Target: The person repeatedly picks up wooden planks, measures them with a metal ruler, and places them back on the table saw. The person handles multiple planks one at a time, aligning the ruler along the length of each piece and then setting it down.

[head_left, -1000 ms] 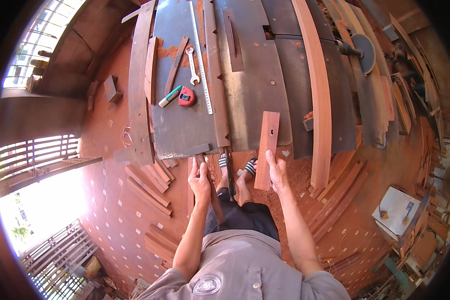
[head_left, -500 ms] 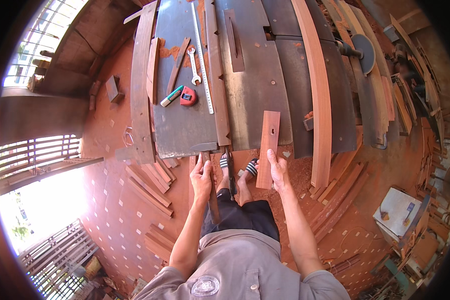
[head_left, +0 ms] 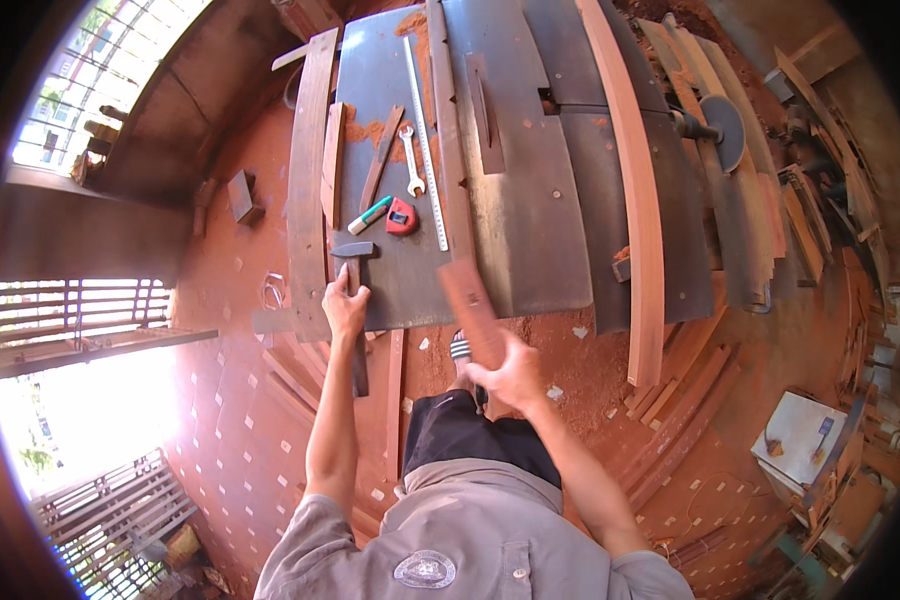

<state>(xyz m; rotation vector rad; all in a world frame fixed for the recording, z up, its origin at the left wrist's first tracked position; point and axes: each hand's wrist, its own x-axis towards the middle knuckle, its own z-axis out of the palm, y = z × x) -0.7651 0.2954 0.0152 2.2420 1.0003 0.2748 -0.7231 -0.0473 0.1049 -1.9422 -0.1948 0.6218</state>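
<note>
My left hand (head_left: 346, 304) is closed around the handle of a hammer (head_left: 353, 250), whose dark head lies over the near left corner of the metal machine table (head_left: 530, 285). The handle's end hangs below the hand. In my right hand (head_left: 513, 372) is a short reddish wooden board (head_left: 467, 297) with a small hole. It is tilted, its far end over the table's near edge, and blurred. Beyond the hammer lie a red tape measure (head_left: 401, 216), a green-and-white marker (head_left: 370, 215), a wrench (head_left: 410, 160) and a steel ruler (head_left: 426, 150).
A long plank (head_left: 630, 190) runs along the right of the table; a dark beam (head_left: 315, 170) flanks its left. A grey disc (head_left: 722, 134) stands farther right. Wood strips (head_left: 685, 400) lie on the dusty floor, and a white box (head_left: 798, 432) stands at right.
My left hand has carried the hammer leftward and up over the table's corner. My right hand has swung the board left and tilted it. The view has shifted slightly.
</note>
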